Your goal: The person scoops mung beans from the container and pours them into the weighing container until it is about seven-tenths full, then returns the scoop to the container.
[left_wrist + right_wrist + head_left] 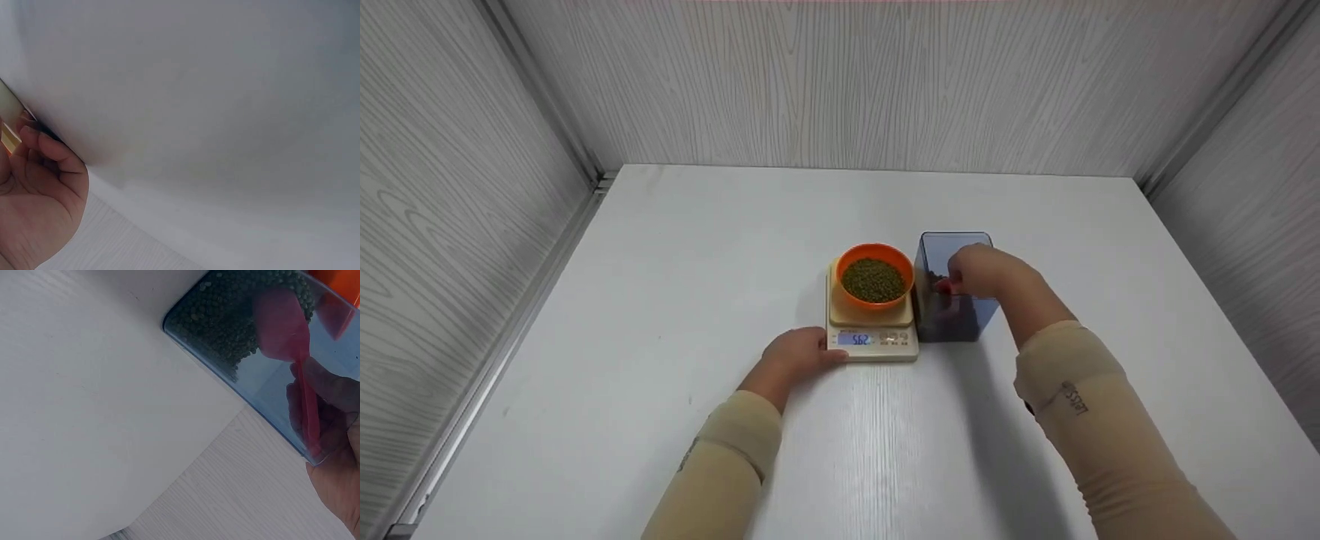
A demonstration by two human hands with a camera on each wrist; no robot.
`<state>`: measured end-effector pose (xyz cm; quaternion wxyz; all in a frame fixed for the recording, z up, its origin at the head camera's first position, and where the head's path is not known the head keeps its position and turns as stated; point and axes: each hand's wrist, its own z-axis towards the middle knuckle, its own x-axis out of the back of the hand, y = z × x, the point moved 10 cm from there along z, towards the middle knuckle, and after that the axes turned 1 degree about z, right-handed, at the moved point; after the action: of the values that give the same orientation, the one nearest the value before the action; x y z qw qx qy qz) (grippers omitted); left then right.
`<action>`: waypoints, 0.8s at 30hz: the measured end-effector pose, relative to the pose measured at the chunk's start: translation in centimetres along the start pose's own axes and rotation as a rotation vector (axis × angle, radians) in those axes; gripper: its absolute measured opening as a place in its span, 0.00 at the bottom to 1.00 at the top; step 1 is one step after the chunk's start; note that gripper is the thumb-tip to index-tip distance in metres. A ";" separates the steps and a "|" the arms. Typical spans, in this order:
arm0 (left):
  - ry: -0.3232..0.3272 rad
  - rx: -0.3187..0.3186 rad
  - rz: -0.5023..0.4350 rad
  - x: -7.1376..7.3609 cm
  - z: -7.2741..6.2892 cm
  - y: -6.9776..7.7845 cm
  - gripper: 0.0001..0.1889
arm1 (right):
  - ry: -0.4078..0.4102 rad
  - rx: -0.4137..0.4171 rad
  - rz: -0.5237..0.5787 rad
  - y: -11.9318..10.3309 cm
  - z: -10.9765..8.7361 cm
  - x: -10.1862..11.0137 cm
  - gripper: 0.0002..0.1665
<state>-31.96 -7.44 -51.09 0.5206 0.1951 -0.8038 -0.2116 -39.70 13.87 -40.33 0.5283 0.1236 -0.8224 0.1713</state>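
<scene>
An orange bowl of green mung beans sits on a cream kitchen scale, whose lit display reads about 562. My left hand grips the scale's front left corner, thumb along the front edge; in the left wrist view the fingers curl against its side. Right beside the scale stands a tall, clear bluish container with more mung beans at its bottom. My right hand reaches inside it and holds a red plastic scoop by the handle. The scoop's head lies close over the beans.
All this stands on a white table. Grey wood-grain panels rise behind it and at the left and right sides. The container's wall stands close against the scale's right side.
</scene>
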 end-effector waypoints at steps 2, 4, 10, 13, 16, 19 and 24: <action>0.000 0.000 0.000 0.0 -0.1 0.0 0.21 | 0.010 0.008 0.009 -0.1 0.0 0.0 0.04; 0.001 0.000 -0.001 0.1 -0.1 0.0 0.21 | 0.018 0.014 0.011 -0.1 0.1 -0.1 0.04; 0.005 -0.001 0.007 0.0 0.0 0.0 0.21 | 0.022 0.021 0.010 -0.1 0.0 -0.1 0.04; 0.001 0.004 0.012 -0.1 0.2 -0.1 0.21 | 0.015 0.016 0.010 -0.1 0.0 -0.2 0.04; -0.001 0.004 0.013 -0.2 0.3 -0.2 0.21 | 0.013 0.000 0.009 0.1 0.0 -0.2 0.04; -0.008 0.009 0.015 -0.3 0.3 -0.2 0.21 | 0.011 -0.009 0.007 0.2 0.0 -0.2 0.04; -0.021 0.011 0.005 -0.3 0.3 -0.3 0.22 | -0.002 -0.024 0.034 0.4 -0.1 -0.2 0.05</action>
<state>-32.10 -7.49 -51.53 0.5117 0.1935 -0.8109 -0.2079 -39.71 14.32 -40.57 0.5260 0.1034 -0.8268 0.1704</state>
